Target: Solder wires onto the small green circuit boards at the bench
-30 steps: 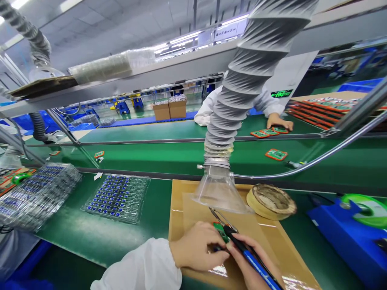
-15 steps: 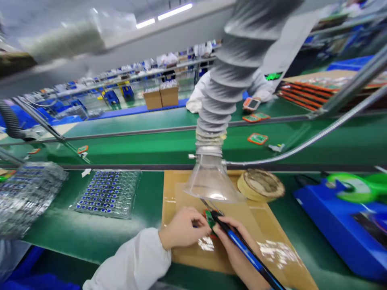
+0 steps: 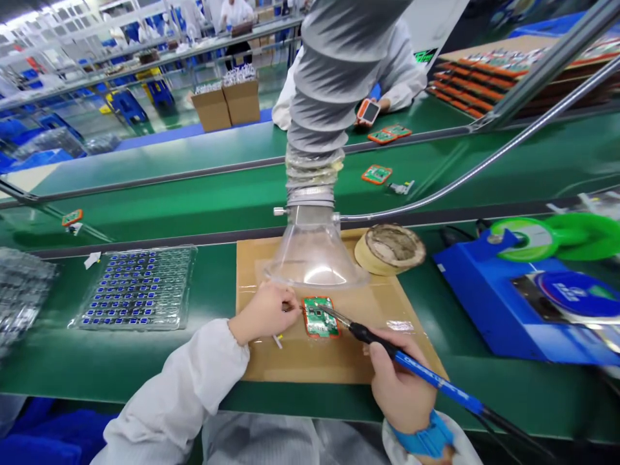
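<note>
A small green circuit board with a red rim (image 3: 320,317) lies on a brown cardboard mat (image 3: 334,361) under a clear fume funnel (image 3: 314,255). My right hand (image 3: 400,387) is closed round a blue-handled soldering iron (image 3: 426,374), and its tip rests on the board. Just left of the board, my left hand (image 3: 264,313) has its fingers pinched together on something small I cannot make out. A small pale piece (image 3: 278,340) lies on the mat below that hand.
A clear tray of blue parts (image 3: 135,287) lies to the left, with more trays (image 3: 19,290) at the far left. A tape roll (image 3: 390,248) and a blue solder station (image 3: 523,303) stand to the right. Across the green belt (image 3: 194,194) another person's hand (image 3: 372,110) holds a board.
The camera has tilted down and the view sharpened. My hands have drawn apart: the left sits beside the board, the right has pulled back with the iron. The person opposite has lifted a board.
</note>
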A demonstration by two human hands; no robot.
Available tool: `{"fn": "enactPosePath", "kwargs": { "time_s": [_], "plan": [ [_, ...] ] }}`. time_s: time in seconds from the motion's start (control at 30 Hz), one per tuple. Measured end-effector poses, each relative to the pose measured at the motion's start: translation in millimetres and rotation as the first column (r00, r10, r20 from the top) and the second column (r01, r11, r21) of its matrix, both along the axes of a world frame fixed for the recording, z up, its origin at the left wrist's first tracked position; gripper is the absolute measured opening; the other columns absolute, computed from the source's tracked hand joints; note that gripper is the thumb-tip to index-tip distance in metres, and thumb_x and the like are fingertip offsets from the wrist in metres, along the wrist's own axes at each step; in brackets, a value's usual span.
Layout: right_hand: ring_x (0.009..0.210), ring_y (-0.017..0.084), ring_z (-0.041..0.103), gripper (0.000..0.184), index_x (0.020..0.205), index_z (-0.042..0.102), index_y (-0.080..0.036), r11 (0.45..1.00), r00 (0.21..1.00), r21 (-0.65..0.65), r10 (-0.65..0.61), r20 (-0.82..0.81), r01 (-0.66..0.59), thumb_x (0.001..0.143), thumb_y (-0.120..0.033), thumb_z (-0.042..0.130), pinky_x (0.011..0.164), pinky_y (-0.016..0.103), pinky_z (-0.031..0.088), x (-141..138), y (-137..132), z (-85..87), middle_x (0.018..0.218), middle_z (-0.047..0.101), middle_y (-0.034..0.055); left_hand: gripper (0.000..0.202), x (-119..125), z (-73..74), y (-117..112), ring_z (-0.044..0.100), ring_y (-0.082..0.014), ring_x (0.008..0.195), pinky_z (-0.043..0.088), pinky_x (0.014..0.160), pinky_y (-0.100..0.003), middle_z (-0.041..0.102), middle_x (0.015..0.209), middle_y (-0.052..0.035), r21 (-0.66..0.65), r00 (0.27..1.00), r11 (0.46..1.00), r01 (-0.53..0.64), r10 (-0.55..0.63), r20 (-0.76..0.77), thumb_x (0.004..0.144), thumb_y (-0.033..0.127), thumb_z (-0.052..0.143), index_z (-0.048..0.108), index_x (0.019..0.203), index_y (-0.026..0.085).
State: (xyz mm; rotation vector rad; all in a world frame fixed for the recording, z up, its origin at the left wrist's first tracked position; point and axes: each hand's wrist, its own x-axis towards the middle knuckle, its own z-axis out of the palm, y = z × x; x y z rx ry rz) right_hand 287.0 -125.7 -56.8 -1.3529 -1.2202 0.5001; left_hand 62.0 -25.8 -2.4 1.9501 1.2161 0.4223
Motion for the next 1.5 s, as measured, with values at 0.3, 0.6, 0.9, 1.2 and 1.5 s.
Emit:
{"fn": "enactPosePath", "kwargs": {
  "time_s": [0.3, 0.6, 0.9, 1.2, 1.5],
  "plan": [
    [0.074, 0.016, 0.071, 0.004, 0.094, 0.069, -0.024, 0.996, 0.981, 0.014, 0.08, 0.176, -0.083, 0.092, -0.027, 0.068, 0.067, 0.023, 0.058, -4.8, -2.9, 15.5, 0.084, 0.072, 0.0015, 0.014, 1.9, -5.4, 4.7, 0.06, -0.015, 0.07, 0.047, 0.076, -0.029, 0.071, 0.074, -0.0013, -0.039, 0.999, 0.998, 0.044, -0.044, 0.018, 0.08, 0.012, 0.06, 0.068, 0.069, 0.016],
    [0.071, 0.017, 0.07, 0.003, 0.093, 0.068, -0.023, 0.995, 0.971, 0.017, 0.093, 0.221, -0.099, 0.091, -0.024, 0.068, 0.064, 0.025, 0.057, -7.3, -3.1, 14.1, 0.084, 0.071, 0.0029, 0.015, 1.1, -9.1, 4.6, 0.059, -0.0146, 0.07, 0.047, 0.074, -0.029, 0.069, 0.071, -0.0008, -0.048, 0.998, 0.998, 0.039, -0.037, 0.045, 0.079, 0.011, 0.059, 0.065, 0.067, 0.016],
    [0.067, 0.016, 0.066, 0.01, 0.095, 0.066, -0.022, 0.98, 0.962, 0.074, 0.165, 0.218, -0.185, 0.087, -0.016, 0.068, 0.061, 0.027, 0.053, -9.3, -2.9, 20.9, 0.08, 0.066, 0.0013, 0.013, 2.0, -9.0, 4.6, 0.06, -0.0155, 0.076, 0.048, 0.08, -0.03, 0.069, 0.075, -0.001, -0.005, 0.999, 0.999, 0.04, -0.04, 0.013, 0.079, 0.012, 0.059, 0.064, 0.068, 0.016],
    [0.063, 0.016, 0.065, 0.017, 0.097, 0.067, -0.024, 0.977, 0.959, 0.073, 0.18, 0.217, -0.2, 0.084, -0.014, 0.069, 0.059, 0.029, 0.053, -9.4, -1.6, 25.6, 0.076, 0.066, 0.0, 0.014, 1.9, -10.8, 5.6, 0.059, -0.0156, 0.076, 0.048, 0.078, -0.03, 0.067, 0.076, -0.0011, 0.017, 0.999, 0.999, 0.048, -0.048, -0.009, 0.08, 0.012, 0.058, 0.063, 0.068, 0.017],
    [0.062, 0.017, 0.065, 0.02, 0.099, 0.066, -0.023, 0.969, 0.955, 0.102, 0.199, 0.222, -0.226, 0.083, -0.012, 0.068, 0.057, 0.029, 0.052, -9.6, -1.6, 25.0, 0.075, 0.065, 0.0004, 0.013, 2.5, -9.9, 5.9, 0.058, -0.0154, 0.075, 0.048, 0.077, -0.029, 0.067, 0.075, -0.0011, 0.034, 0.999, 0.998, 0.049, -0.049, -0.017, 0.079, 0.011, 0.059, 0.062, 0.067, 0.017]
  ]
}}
